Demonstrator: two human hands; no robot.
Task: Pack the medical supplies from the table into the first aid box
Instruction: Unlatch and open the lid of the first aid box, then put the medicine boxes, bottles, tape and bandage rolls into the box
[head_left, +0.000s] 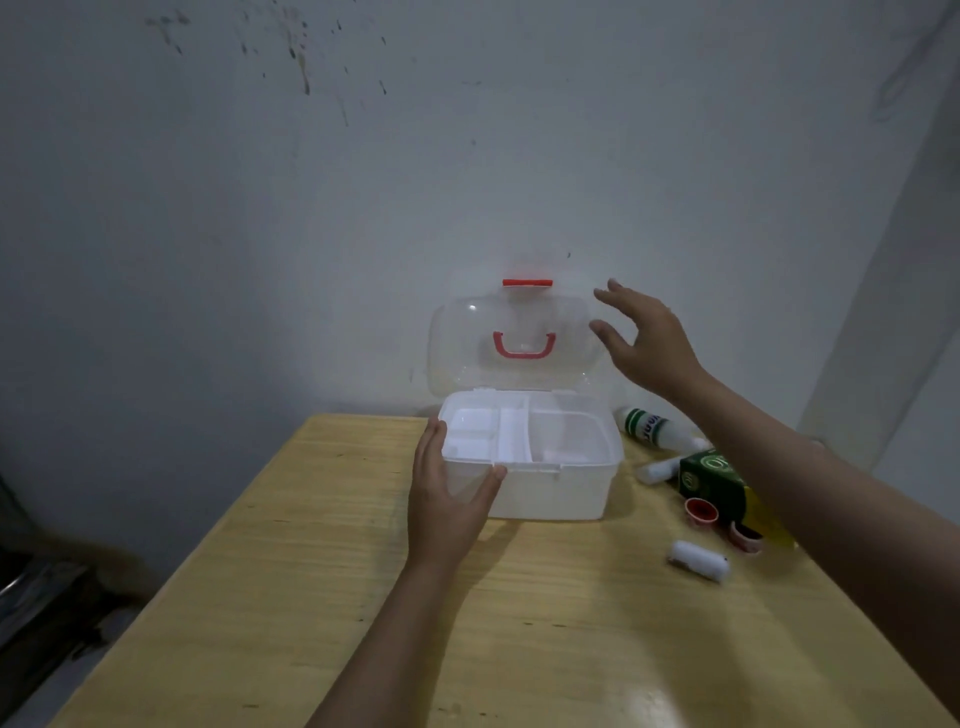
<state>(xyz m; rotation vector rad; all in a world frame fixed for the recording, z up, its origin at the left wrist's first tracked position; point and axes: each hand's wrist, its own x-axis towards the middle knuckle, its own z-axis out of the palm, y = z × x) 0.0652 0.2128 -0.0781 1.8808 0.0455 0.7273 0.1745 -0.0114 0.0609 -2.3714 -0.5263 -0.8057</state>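
Observation:
A white first aid box (556, 493) stands open at the table's far edge. Its clear lid (467, 343), with a red handle and red latch, leans upright against the wall. A white divided tray fills the box top. My left hand (447, 493) grips the box's front left corner. My right hand (649, 343) hovers with spread fingers beside the lid's right edge, holding nothing. Right of the box lie a white bottle with green print (652, 428), a dark green carton (711, 475), a red cap (701, 512), a red-rimmed tape roll (745, 540) and a white bandage roll (698, 561).
The wooden table (363, 597) stands against a stained grey wall (363, 156). A small white tube (657, 472) lies between the bottle and the carton. Dark clutter sits on the floor at lower left (36, 597).

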